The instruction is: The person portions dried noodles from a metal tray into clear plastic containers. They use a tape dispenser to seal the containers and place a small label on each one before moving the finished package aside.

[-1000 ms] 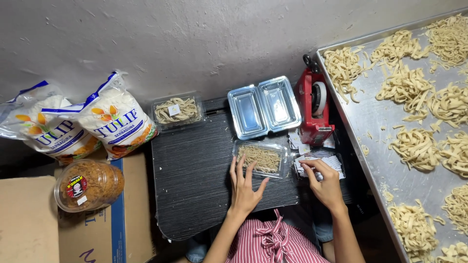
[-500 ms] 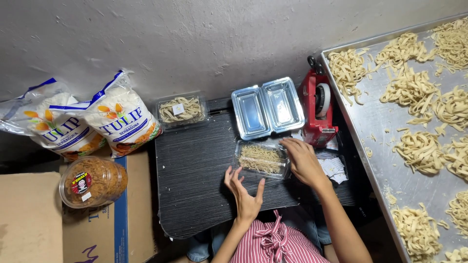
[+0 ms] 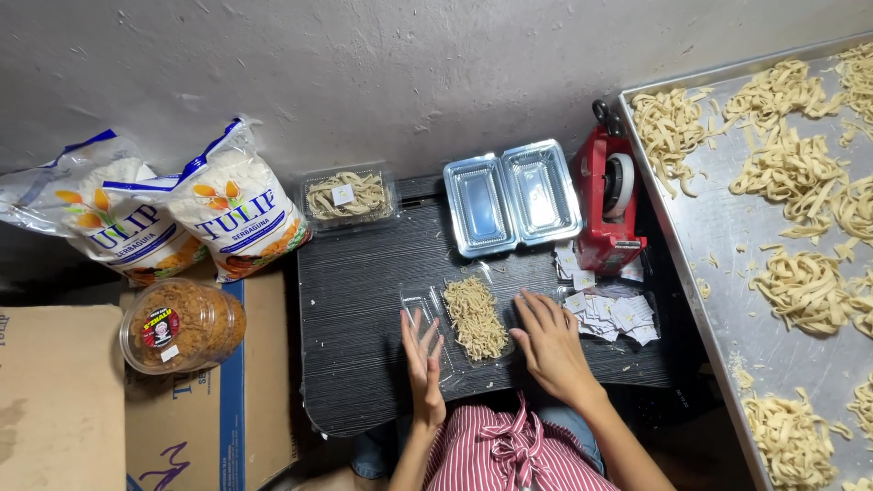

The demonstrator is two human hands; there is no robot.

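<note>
A clear plastic clamshell box [image 3: 475,316] lies open on the black table [image 3: 364,264] in front of me, with pale raw noodles in its right half. Its empty lid half [image 3: 415,303] lies flat to the left. My left hand [image 3: 423,359] rests flat on that lid, fingers stretched and slightly apart. On the box's right side my right hand [image 3: 548,341] lies palm down, fingertips at the box's edge, holding nothing.
Small white labels [image 3: 617,314] lie by my right hand, below a red tape dispenser [image 3: 609,200]. An empty open clamshell [image 3: 514,195] and a filled, labelled one [image 3: 348,195] stand behind. A steel tray [image 3: 727,282] with noodle nests is right; flour bags [image 3: 232,205], jar [image 3: 177,325], cardboard box [image 3: 55,400] left.
The noodle box sat closed farther back, under my hands. Now it lies open and nearer to me. My right hand went from the labels to the box, then to its right side.
</note>
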